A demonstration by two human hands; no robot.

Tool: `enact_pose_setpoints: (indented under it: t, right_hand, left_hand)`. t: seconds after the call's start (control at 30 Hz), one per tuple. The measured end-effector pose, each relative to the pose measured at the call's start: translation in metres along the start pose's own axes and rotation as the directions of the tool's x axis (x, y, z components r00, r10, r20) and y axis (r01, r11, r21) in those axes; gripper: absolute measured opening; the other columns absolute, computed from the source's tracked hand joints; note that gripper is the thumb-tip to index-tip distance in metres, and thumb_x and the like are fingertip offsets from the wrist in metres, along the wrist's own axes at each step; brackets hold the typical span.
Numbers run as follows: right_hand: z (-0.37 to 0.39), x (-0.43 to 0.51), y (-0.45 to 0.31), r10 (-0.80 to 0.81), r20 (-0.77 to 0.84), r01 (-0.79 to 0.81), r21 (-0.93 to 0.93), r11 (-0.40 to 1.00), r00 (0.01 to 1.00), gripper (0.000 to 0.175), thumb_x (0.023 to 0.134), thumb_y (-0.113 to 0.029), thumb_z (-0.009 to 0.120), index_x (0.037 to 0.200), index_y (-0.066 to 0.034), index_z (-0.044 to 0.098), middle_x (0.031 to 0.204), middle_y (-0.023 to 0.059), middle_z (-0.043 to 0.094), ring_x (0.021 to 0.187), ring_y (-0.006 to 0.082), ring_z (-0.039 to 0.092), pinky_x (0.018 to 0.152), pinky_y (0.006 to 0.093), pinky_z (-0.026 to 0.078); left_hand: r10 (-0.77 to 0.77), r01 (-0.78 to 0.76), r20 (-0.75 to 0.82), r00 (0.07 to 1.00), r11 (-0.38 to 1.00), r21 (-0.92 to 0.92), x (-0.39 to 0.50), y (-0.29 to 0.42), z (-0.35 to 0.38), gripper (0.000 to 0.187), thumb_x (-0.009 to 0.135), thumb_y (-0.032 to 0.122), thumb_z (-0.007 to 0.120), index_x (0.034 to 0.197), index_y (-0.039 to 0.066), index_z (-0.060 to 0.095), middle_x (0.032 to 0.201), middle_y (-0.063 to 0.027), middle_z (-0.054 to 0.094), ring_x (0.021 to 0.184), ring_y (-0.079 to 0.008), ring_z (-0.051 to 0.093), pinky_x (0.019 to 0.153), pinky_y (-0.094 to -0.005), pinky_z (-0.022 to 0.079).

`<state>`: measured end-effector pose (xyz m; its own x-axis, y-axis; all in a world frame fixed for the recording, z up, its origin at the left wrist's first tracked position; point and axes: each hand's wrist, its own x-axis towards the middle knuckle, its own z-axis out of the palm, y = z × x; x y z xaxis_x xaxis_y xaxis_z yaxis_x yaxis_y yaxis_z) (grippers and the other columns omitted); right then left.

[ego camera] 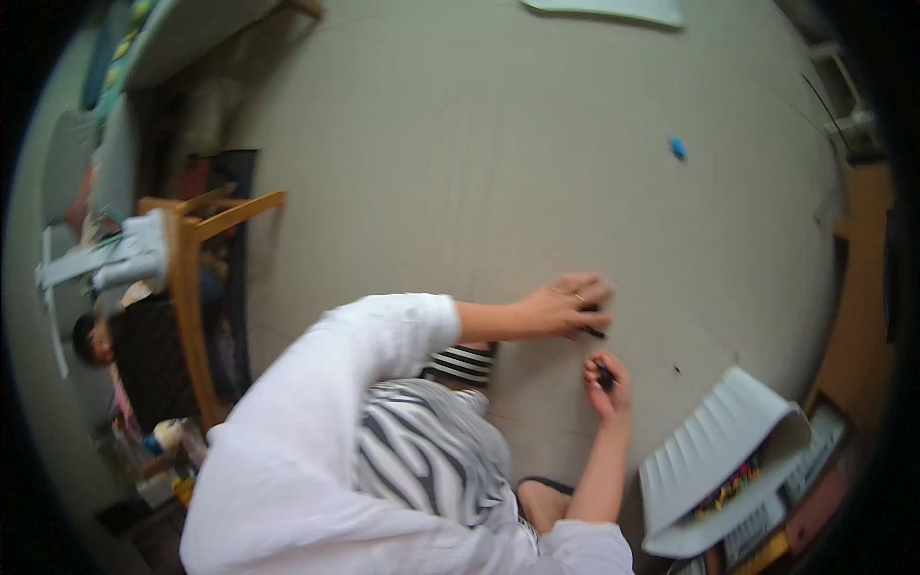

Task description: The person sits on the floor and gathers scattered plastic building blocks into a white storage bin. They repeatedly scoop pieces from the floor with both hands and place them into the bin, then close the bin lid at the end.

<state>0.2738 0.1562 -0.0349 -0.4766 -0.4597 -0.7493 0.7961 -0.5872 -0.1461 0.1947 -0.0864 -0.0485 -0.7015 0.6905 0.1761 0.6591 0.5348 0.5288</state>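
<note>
My left hand [568,309], with a ring on one finger, reaches in from the left over the pale floor [460,172]. Small dark pieces [592,331] show at its fingers; blur hides their kind and the exact grip. Just below it in the picture, my right hand [607,384] is curled around a small dark object [605,376] with a touch of colour on it. The two hands are close but apart. A small blue object [678,148] lies on the floor farther up and to the right. A tiny dark bit [676,369] lies to the right of my right hand.
At the lower right a white ribbed container [708,449] holds many small coloured pieces. A wooden furniture frame [188,287] stands at the left, with a person [93,341] beyond it. A white flat object [611,10] shows at the top edge. Wooden furniture [866,287] borders the right side.
</note>
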Motion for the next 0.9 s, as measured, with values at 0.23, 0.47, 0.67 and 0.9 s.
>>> enact_pose_setpoints:
  t: [0.23,0.47,0.67,0.9]
  right_hand:
    - [0.023,0.0,-0.013,-0.067,-0.011,0.063,-0.197,0.978,0.998,0.021,0.1,-0.021,0.054,0.088,-0.0043,0.054,0.085,0.0101,0.057,0.064,0.0129,0.054,0.046,0.0188,0.043]
    - [0.033,0.008,-0.011,-0.081,0.003,0.08,-0.199,0.977,0.997,0.026,0.101,-0.024,0.054,0.085,-0.0039,0.055,0.084,0.0105,0.057,0.066,0.0138,0.053,0.05,0.0202,0.043]
    - [0.026,0.01,-0.013,-0.027,-0.097,0.011,-0.168,0.986,0.995,0.025,0.101,-0.025,0.055,0.086,-0.0061,0.056,0.086,0.0082,0.059,0.07,0.0144,0.055,0.054,0.0208,0.046]
    - [0.013,0.011,-0.006,0.013,-0.129,-0.018,-0.043,0.999,0.992,0.022,0.101,-0.026,0.055,0.099,-0.0056,0.063,0.096,0.0087,0.065,0.083,0.019,0.061,0.071,0.0273,0.053]
  left_hand:
    - [0.262,-0.266,-0.097,0.96,0.963,-0.032,-0.008,-0.025,0.0,0.034,0.085,0.022,0.059,0.118,0.015,0.064,0.136,-0.0043,0.054,0.129,-0.0281,0.048,0.102,-0.0417,0.045]
    - [0.348,-0.351,-0.064,0.935,0.935,-0.049,0.011,-0.029,-0.002,0.02,0.08,0.022,0.063,0.096,0.013,0.068,0.114,-0.0042,0.06,0.109,-0.025,0.057,0.089,-0.0379,0.05]
    - [0.204,-0.203,-0.017,0.979,0.957,-0.208,0.033,-0.024,0.016,0.013,0.075,0.022,0.07,0.078,0.009,0.069,0.092,-0.0093,0.064,0.094,-0.0299,0.063,0.075,-0.0412,0.053]
    - [-0.011,0.062,0.182,0.983,0.959,-0.277,0.039,-0.011,0.02,0.012,0.073,0.016,0.071,0.075,0.005,0.067,0.087,-0.0151,0.066,0.087,-0.035,0.065,0.069,-0.0446,0.054]
